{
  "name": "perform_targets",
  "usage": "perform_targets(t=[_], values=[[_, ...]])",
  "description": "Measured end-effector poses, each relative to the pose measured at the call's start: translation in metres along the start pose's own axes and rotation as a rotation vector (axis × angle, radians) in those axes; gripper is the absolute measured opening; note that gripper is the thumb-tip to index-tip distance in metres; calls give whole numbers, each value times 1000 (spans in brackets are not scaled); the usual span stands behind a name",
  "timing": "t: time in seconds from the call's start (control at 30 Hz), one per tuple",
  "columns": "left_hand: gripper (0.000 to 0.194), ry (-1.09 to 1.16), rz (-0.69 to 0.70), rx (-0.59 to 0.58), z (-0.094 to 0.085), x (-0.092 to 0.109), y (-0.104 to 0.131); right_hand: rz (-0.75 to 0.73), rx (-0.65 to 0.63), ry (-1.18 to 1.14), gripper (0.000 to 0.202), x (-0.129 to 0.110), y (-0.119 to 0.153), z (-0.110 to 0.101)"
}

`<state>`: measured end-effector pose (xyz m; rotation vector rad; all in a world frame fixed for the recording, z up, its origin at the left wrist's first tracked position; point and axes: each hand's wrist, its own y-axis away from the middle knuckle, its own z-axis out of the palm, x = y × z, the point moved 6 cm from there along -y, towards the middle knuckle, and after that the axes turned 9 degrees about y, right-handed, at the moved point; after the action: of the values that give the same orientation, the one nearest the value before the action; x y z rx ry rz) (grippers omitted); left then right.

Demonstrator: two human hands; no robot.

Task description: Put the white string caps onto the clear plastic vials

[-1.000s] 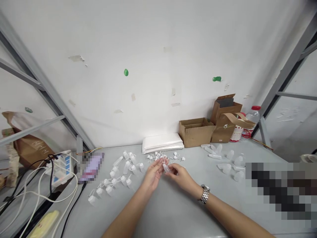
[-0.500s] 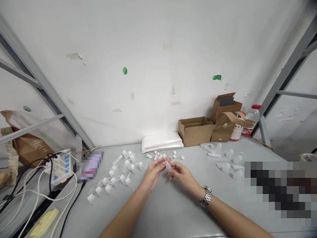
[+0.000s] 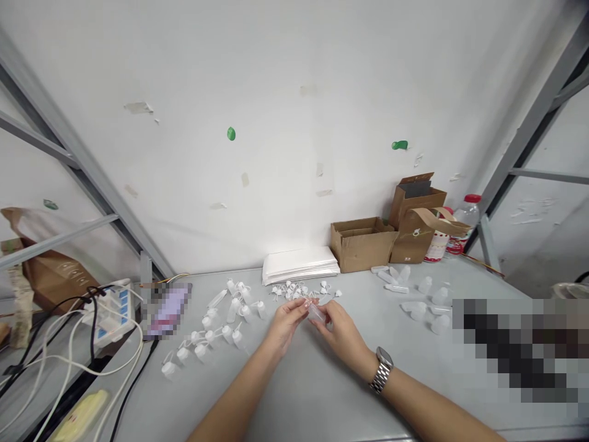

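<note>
A small translucent bottle (image 3: 316,312) is being held between the two hands, slightly above the middle of the table (image 3: 294,399), tilting with its upper end toward the left hand (image 3: 285,322). The fingers of the left hand are pinching together at that upper end and partly hiding it, so whether a cap is sitting there cannot be told. The right hand (image 3: 343,331) is closing its thumb and fingers around the bottle's body, and a metal-banded watch (image 3: 381,371) is circling the right wrist. Just beyond the hands, loose white caps (image 3: 289,285) are lying scattered in front of a white stack (image 3: 299,265), which is resting along the table's far edge. Toward the table's left edge, white-capped bottles (image 3: 234,309) are spreading in a loose group, some standing and some lying. Toward the right edge, uncapped bottles (image 3: 418,312) are lying or standing in loose clusters. Along the far edge, right of the stack, an open cardboard box (image 3: 365,250) is standing beside a brown paper bag (image 3: 409,240), and a red-lidded bottle (image 3: 468,216) is standing behind the bag's handle. Near the far left corner, a blurred purple item (image 3: 168,312) is lying near a white power strip (image 3: 113,319) from which cables are trailing.
</note>
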<state>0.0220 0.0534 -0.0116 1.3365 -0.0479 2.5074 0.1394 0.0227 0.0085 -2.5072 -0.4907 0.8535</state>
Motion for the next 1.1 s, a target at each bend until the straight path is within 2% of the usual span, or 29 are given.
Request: perform_targets(t=[0.17,0.3,0.5,0.57,0.67,0.77,0.87,0.97,1.1], values=[[21,126,-87,13,-4,-10,-1,-219,118,323,18,-19,1,-6],[21,165,-69,44,-6,-11,-1,-241,149,423,22,-22,1,-7],[22,181,-61,58,-4,-10,1,-239,109,451,24,-21,2,-4],[26,158,-52,41,-2,-7,2,-162,98,337,21,-17,0,-6],[30,139,-26,26,0,-4,3,30,26,-5,23,-6,-3,-7],[29,102,-6,12,0,-1,2,200,-132,-367,28,3,-7,1],[27,87,-12,-18,1,-1,0,287,-291,-612,32,6,-8,11],[29,93,-48,-44,4,-4,0,298,-382,-728,36,4,-8,18],[28,60,-43,-37,6,-3,1,322,-385,-734,36,4,-7,20]])
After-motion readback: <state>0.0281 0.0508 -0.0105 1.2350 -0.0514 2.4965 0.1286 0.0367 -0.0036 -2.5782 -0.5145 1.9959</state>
